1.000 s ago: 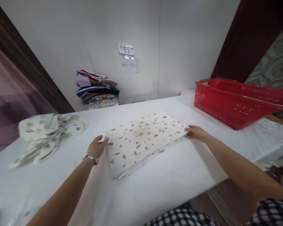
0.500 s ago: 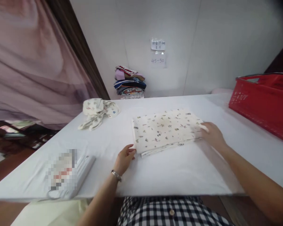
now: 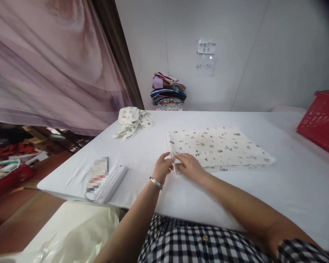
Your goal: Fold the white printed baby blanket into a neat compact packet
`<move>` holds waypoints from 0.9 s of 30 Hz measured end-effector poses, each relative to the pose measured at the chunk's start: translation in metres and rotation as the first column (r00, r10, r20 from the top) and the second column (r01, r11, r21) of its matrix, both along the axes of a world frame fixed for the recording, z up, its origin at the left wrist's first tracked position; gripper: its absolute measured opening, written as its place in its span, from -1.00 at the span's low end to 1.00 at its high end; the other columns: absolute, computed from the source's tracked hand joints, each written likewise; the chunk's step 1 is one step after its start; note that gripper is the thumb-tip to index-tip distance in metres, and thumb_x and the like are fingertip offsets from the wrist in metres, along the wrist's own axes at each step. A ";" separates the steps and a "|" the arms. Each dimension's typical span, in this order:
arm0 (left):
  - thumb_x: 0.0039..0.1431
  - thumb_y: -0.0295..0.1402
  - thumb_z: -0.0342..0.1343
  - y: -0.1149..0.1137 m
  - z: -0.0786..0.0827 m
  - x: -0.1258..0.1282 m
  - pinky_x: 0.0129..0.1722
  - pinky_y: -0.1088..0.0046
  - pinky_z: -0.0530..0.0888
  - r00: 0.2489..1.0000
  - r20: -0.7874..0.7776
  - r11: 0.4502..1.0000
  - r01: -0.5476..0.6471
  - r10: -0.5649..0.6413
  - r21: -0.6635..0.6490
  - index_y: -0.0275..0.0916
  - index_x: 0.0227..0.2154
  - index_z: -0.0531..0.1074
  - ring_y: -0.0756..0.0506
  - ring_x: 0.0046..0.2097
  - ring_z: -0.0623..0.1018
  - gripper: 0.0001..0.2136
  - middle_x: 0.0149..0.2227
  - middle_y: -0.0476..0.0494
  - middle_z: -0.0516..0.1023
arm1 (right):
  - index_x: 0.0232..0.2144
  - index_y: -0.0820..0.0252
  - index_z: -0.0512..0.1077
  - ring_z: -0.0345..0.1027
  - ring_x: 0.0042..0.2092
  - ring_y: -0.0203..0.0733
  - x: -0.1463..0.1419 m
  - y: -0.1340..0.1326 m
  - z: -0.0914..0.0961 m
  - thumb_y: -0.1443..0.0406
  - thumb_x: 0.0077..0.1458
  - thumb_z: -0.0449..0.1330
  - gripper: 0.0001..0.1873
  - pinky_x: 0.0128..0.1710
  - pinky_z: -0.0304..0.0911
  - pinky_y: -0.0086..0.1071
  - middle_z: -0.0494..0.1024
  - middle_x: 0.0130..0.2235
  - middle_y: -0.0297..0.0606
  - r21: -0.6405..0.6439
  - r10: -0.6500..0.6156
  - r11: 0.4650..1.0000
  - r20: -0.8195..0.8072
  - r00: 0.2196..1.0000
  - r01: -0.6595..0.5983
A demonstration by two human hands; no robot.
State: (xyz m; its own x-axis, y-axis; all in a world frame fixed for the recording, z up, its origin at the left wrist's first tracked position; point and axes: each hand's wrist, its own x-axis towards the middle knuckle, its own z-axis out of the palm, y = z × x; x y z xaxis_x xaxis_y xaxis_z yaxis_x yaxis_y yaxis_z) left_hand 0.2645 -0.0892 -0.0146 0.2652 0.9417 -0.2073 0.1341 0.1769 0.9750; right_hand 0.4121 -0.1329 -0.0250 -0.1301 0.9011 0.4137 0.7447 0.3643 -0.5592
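Note:
A white cloth (image 3: 216, 146) with a small plant-like print lies folded in layers on the white-covered table (image 3: 142, 166). At its near left corner my left hand (image 3: 163, 168) pinches the edge between thumb and fingers. Right beside it, my right hand (image 3: 190, 166) has its fingers closed on the same corner, and its fingertips nearly meet the left ones. The cloth's far right end lies flat, with no hand on it.
A crumpled printed cloth (image 3: 133, 120) lies at the back left, and a white rolled item (image 3: 113, 184) near the left front edge. Folded fabrics (image 3: 168, 91) are stacked by the wall. A red basket (image 3: 322, 122) stands at right; a purple curtain (image 3: 57, 65) hangs at left.
My right hand has left the cloth's right end and come across to the near left corner beside my left hand. The view has turned a little to the left.

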 end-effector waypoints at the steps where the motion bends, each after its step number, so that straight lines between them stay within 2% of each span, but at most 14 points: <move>1: -0.07 -0.09 0.08 0.001 0.000 -0.001 -0.62 0.59 0.16 1.000 -0.007 0.999 -0.017 0.018 0.043 -0.27 -0.07 0.24 0.09 -0.57 0.34 -0.48 -0.49 -0.02 0.45 | -0.18 0.16 0.41 0.32 -0.18 -0.20 0.003 0.002 0.001 0.35 0.07 0.02 -0.74 -0.16 0.21 -0.31 0.48 -0.23 -0.24 -0.003 -0.012 1.000 -0.068 0.998 0.012; 4: 0.00 -0.09 0.01 -0.002 -0.008 -0.010 -0.56 0.55 0.25 0.993 -0.101 0.981 -0.041 0.061 0.188 -0.27 -0.21 0.33 0.08 -0.55 0.35 -0.62 -0.45 -0.04 0.47 | -0.19 0.14 0.43 0.34 -0.24 -0.22 0.016 0.000 0.005 0.35 0.11 -0.04 -0.71 -0.23 0.25 -0.37 0.50 -0.25 -0.28 0.034 -0.064 0.997 -0.222 0.973 0.073; 6: -0.05 -0.13 0.07 -0.011 -0.016 -0.017 -0.52 0.52 0.28 0.985 -0.165 0.976 -0.007 0.044 0.218 -0.25 -0.36 0.39 0.06 -0.55 0.34 -0.72 -0.52 0.01 0.44 | -0.16 0.13 0.43 0.33 -0.17 -0.19 0.023 -0.005 0.006 0.36 0.09 -0.02 -0.69 -0.18 0.25 -0.33 0.49 -0.19 -0.26 0.082 -0.045 0.995 -0.196 0.980 0.062; 8: -0.08 -0.16 0.11 -0.024 -0.021 -0.020 -0.48 0.48 0.29 0.959 -0.284 0.966 0.069 0.005 0.249 -0.21 -0.39 0.41 0.04 -0.53 0.36 -0.76 -0.51 0.02 0.44 | -0.15 0.12 0.43 0.30 -0.08 -0.16 0.025 -0.009 0.003 0.42 0.04 -0.01 -0.65 -0.10 0.23 -0.29 0.48 -0.12 -0.24 0.087 0.038 0.996 -0.091 0.995 -0.031; 11: -0.04 -0.18 0.11 -0.043 -0.022 -0.020 -0.36 0.44 0.33 0.830 -0.558 0.887 0.258 0.000 0.383 -0.14 -0.21 0.38 -0.02 -0.36 0.44 -0.70 -0.29 -0.03 0.46 | -0.18 0.13 0.44 0.30 -0.07 -0.16 0.022 -0.010 -0.005 0.49 -0.04 -0.02 -0.60 -0.07 0.23 -0.26 0.48 -0.12 -0.22 0.014 0.108 0.994 -0.017 0.994 -0.108; 14: 0.00 -0.26 0.10 -0.049 -0.019 -0.018 -0.28 0.44 0.34 0.696 -0.718 0.774 0.461 -0.010 0.435 -0.10 -0.07 0.29 -0.06 -0.19 0.44 -0.62 -0.15 -0.08 0.39 | -0.21 0.14 0.44 0.32 -0.10 -0.18 0.020 -0.006 -0.003 0.48 -0.03 -0.03 -0.63 -0.07 0.23 -0.27 0.49 -0.16 -0.24 -0.010 0.051 0.999 -0.094 0.994 -0.052; 17: 0.08 -0.35 0.00 -0.043 -0.018 -0.017 -0.29 0.44 0.34 0.595 -0.803 0.708 0.577 -0.022 0.408 -0.08 -0.08 0.30 -0.07 -0.18 0.44 -0.70 -0.19 -0.08 0.37 | -0.19 0.12 0.42 0.32 -0.10 -0.19 0.020 -0.002 0.007 0.44 0.02 -0.03 -0.65 -0.07 0.23 -0.28 0.48 -0.16 -0.26 0.040 0.024 0.999 -0.151 0.988 -0.018; 20: 0.12 -0.38 -0.08 -0.036 -0.018 -0.015 -0.32 0.43 0.34 0.522 -0.853 0.660 0.649 -0.023 0.379 -0.10 -0.13 0.33 -0.08 -0.20 0.44 -0.75 -0.22 -0.09 0.39 | -0.15 0.13 0.41 0.30 -0.07 -0.18 0.021 0.000 0.012 0.45 0.03 -0.04 -0.64 -0.05 0.21 -0.28 0.46 -0.12 -0.24 0.090 0.021 0.996 -0.137 0.990 -0.009; 22: 0.12 -0.42 -0.11 -0.034 -0.017 -0.014 -0.33 0.43 0.34 0.492 -0.871 0.645 0.671 -0.017 0.366 -0.13 -0.14 0.33 -0.08 -0.21 0.44 -0.75 -0.21 -0.11 0.40 | -0.15 0.14 0.40 0.29 -0.07 -0.18 0.021 -0.001 0.011 0.46 0.03 -0.05 -0.62 -0.04 0.21 -0.26 0.46 -0.12 -0.23 0.088 0.039 0.996 -0.104 0.994 -0.030; 24: 0.10 -0.47 -0.13 -0.034 -0.015 -0.013 -0.33 0.42 0.34 0.477 -0.879 0.653 0.670 -0.015 0.352 -0.15 -0.17 0.34 -0.07 -0.22 0.45 -0.74 -0.21 -0.13 0.40 | -0.14 0.14 0.40 0.29 -0.07 -0.17 0.021 -0.004 0.009 0.47 0.03 -0.06 -0.61 -0.04 0.21 -0.25 0.46 -0.12 -0.23 0.085 0.064 0.995 -0.086 0.994 -0.057; 27: 0.08 -0.49 -0.14 -0.036 -0.011 -0.018 -0.30 0.43 0.34 0.506 -0.862 0.679 0.629 0.013 0.379 -0.17 -0.19 0.34 -0.06 -0.23 0.44 -0.73 -0.23 -0.13 0.41 | -0.08 0.11 0.37 0.28 -0.04 -0.16 0.019 -0.008 0.010 0.48 0.05 -0.09 -0.57 -0.04 0.23 -0.23 0.43 -0.08 -0.21 0.123 0.069 0.991 -0.073 0.995 -0.060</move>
State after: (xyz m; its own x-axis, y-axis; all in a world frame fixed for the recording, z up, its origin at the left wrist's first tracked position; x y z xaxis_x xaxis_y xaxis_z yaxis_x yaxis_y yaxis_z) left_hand 0.2466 -0.1253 -0.0252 0.6037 0.7950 0.0592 0.7548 -0.5939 0.2786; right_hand 0.4314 -0.1405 -0.0149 -0.1503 0.8349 0.5295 0.6742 0.4782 -0.5628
